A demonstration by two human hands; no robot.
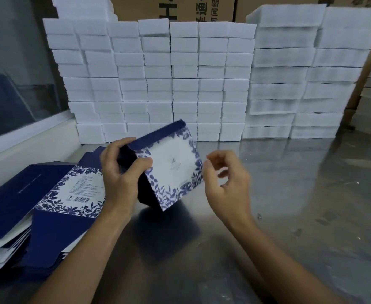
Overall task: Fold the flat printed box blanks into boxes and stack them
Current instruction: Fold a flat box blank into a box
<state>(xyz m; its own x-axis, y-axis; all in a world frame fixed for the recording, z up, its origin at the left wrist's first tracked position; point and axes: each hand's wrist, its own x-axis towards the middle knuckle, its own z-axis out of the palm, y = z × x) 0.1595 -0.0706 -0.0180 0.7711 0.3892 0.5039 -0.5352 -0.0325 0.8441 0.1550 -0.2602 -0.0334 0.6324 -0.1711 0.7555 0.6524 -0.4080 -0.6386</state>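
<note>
Half-formed blue floral box [171, 165] held tilted just above the steel table [289, 194], left hand [123, 170] gripping its open end, right hand [226, 178] loosely curled & empty beside it, flat blanks [48, 202] stacked left — prob. needs end flaps tucked next.

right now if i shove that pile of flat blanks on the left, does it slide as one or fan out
Probably fans out: the pile of flat blanks already lies unevenly, edges staggered. The sheets look thin and glossy, so they likely slip over each other. The steel table looks smooth, so the bottom ones may slide easily too.
</note>
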